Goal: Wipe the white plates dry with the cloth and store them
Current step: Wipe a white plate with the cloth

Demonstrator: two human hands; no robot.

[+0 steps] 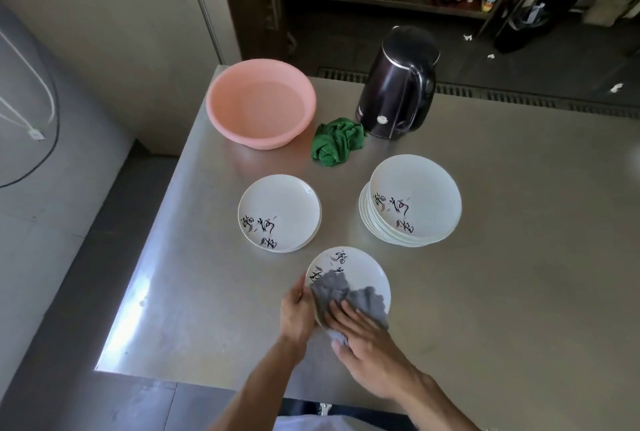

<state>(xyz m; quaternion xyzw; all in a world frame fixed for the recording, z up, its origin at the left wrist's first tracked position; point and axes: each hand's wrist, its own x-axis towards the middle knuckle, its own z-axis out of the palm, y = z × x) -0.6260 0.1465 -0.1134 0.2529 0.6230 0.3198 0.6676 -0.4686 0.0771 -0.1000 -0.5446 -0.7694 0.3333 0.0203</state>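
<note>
Currently: left hand (297,310) grips the left rim of a round white plate with black brush lettering (360,268), thumb on the upper face and fingers curled under the edge. Right hand (367,344) lies flat, fingers straight and slightly spread, pressing a crumpled grey cloth (332,288) onto the plate's near half. A scrap of the cloth pokes out under the thumb side.

Just beyond the left hand is a low pile of matching white plates (278,212). Beyond the right hand and off to its right is a taller stack of the same plates (412,202).

Farther out, a bunched green rag (337,145) lies between a pink plastic basin (259,101) and a dark electric kettle (398,84). All of it sits on a brushed steel table (502,274).
</note>
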